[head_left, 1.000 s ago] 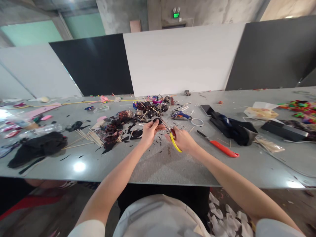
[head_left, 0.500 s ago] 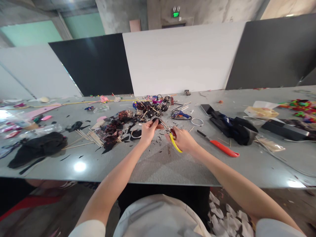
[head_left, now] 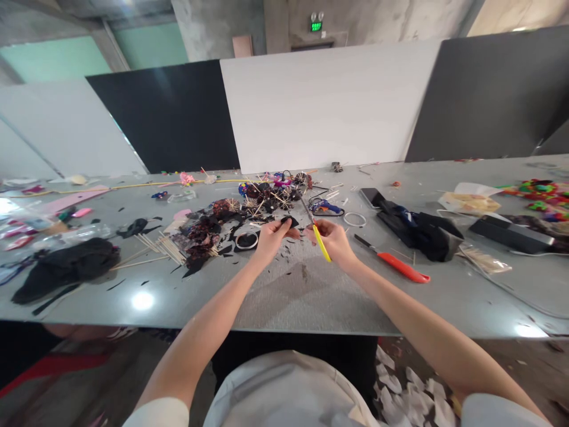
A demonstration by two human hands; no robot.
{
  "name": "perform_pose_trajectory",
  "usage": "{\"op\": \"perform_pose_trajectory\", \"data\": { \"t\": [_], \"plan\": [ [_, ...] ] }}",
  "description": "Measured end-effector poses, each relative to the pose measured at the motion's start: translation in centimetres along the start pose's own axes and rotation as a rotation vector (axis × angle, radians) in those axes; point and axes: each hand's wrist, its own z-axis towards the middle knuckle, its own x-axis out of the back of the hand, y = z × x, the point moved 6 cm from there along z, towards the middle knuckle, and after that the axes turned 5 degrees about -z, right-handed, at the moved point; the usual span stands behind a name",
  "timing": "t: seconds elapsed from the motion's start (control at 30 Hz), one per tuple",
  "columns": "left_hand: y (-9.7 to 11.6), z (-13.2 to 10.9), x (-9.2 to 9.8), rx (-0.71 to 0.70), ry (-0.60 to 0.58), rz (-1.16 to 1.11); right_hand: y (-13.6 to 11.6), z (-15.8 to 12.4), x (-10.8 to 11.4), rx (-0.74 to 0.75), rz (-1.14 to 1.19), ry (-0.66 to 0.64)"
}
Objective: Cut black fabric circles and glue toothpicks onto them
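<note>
Above the middle of the grey table, my left hand [head_left: 272, 236] is closed, pinching a small piece of black fabric [head_left: 290, 222] between thumb and fingers. My right hand [head_left: 334, 238] grips scissors [head_left: 320, 242] with yellow handles. Their blades point up and away, to the right of the fabric and apart from it. Dark scraps lie on the table below both hands. Just beyond them sits a pile of dark bundles with wooden sticks [head_left: 271, 197] poking out. A white ring [head_left: 246, 240] rests left of my left hand.
A red-handled knife [head_left: 402, 267], a second white ring [head_left: 354, 219] and a blue glue gun [head_left: 326, 206] lie right of the hands. Black cloth [head_left: 66, 267] and loose wooden sticks [head_left: 162, 248] are at the left. White and black panels [head_left: 329, 107] stand behind the table.
The scissors have swung from pointing left at the fabric to pointing up and away from it. My right hand has turned and shifted slightly; the left still pinches the fabric.
</note>
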Motion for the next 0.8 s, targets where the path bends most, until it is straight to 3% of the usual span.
{"op": "perform_pose_trajectory", "data": {
  "t": [0.1, 0.27, 0.53, 0.8],
  "plan": [
    [-0.3, -0.4, -0.8, 0.017, -0.071, 0.048, -0.4, -0.2, 0.0, 0.012, 0.147, 0.038],
    [-0.4, -0.7, -1.4, -0.016, -0.137, 0.08, -0.8, -0.7, 0.1, 0.017, 0.189, 0.075],
    [-0.8, -0.9, -1.6, 0.015, -0.14, 0.076, -0.6, -0.8, 0.1, 0.056, 0.095, 0.135],
    [-0.9, -1.2, -1.8, 0.067, -0.156, -0.046, -1.4, -1.0, 0.2, 0.071, 0.14, 0.11]
  ]
}}
